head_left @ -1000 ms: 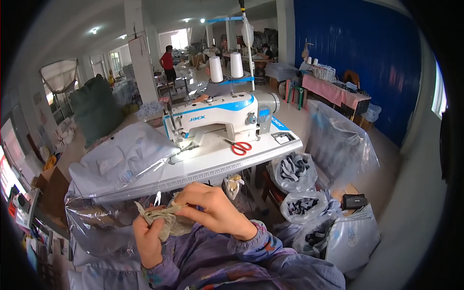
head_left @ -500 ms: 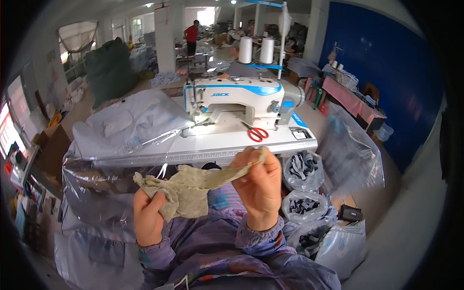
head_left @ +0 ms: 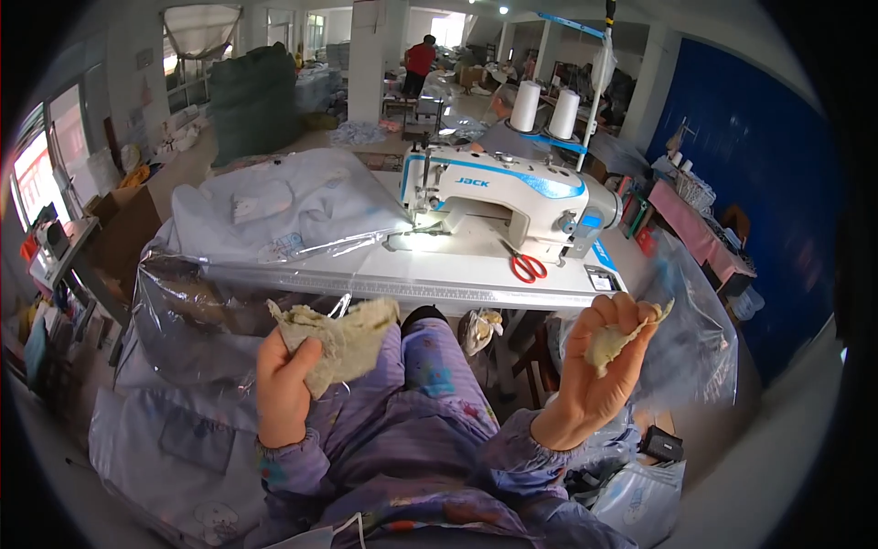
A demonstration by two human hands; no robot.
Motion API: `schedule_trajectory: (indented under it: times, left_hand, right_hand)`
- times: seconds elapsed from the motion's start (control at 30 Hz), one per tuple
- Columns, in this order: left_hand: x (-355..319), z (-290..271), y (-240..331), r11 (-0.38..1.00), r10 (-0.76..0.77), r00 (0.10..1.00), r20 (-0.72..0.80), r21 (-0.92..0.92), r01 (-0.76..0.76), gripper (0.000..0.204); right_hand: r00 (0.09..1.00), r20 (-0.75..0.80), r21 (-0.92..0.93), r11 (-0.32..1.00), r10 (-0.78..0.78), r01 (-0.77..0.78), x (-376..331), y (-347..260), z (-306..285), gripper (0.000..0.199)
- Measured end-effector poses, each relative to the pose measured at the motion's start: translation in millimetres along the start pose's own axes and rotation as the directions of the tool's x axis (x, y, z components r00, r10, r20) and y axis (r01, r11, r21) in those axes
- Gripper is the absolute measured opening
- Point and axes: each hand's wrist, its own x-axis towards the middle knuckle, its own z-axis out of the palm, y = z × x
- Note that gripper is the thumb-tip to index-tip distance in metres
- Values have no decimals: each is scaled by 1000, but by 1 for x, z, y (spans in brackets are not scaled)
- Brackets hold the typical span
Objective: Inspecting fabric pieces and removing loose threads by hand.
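Note:
My left hand [head_left: 285, 384] grips a crumpled beige piece of fabric [head_left: 347, 334] over my lap, in front of the sewing table's edge. My right hand [head_left: 599, 366] is raised off to the right, fingers closed round a smaller beige scrap [head_left: 611, 340]. The two pieces are apart. Ahead stands a white and blue sewing machine [head_left: 503, 197] on a white table [head_left: 439, 274], with its needle lamp lit.
Red-handled scissors [head_left: 526, 266] lie on the table right of the machine. Clear plastic sheeting with pale garments [head_left: 274, 215] covers the table's left. Plastic bags [head_left: 686, 320] of pieces stand at the right. Two thread cones [head_left: 544, 110] rise behind. A person in red [head_left: 421, 64] stands far back.
Both hands held one beige fabric piece stretched between them; now they have drawn apart, the right hand moving far right with a small scrap, the left keeping the larger piece.

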Motion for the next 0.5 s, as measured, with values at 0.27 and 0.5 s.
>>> schedule_trajectory:
  times: [0.27, 0.5]
  left_hand:
    - [0, 4, 4, 999, 12, 1000, 19, 38, -13, 26]
    - [1, 2, 1, 999, -10, 999, 34, 46, 8, 24]
  right_hand:
    - [988, 140, -426, 905, 65, 1, -10, 29, 13, 24]
    - [817, 560, -522, 824, 138, 219, -14, 29, 41, 35]
